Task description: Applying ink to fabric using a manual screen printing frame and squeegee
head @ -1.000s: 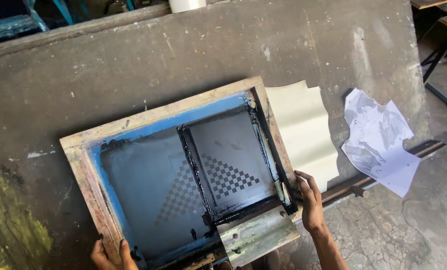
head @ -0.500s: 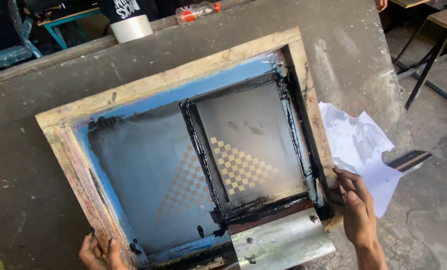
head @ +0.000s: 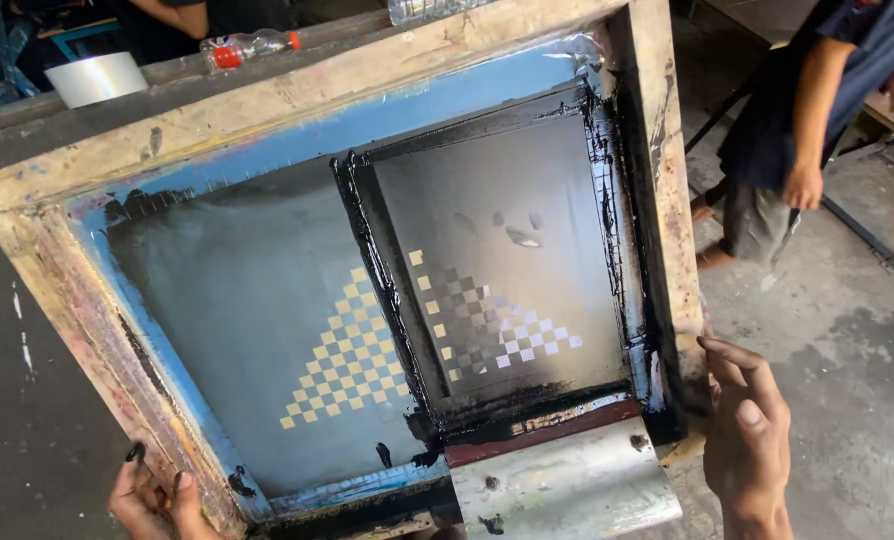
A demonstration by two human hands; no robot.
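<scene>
Head view: left hand (head: pixel 152 500) grips screen frame (head: pixel 657 200) corner, half cropped; right hand (head: pixel 752 440) open against frame edge.

Rough, paint-stained wooden frame (head: pixel 657 180), matt mesh (head: pixel 267 330) with glossy black ink, dull metal squeegee (head: pixel 567 485).

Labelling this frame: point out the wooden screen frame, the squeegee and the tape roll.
wooden screen frame (head: pixel 297 85), head view, top rail.
squeegee (head: pixel 567 485), head view, metal blade holder.
tape roll (head: pixel 97 78), head view, outer side.
</scene>
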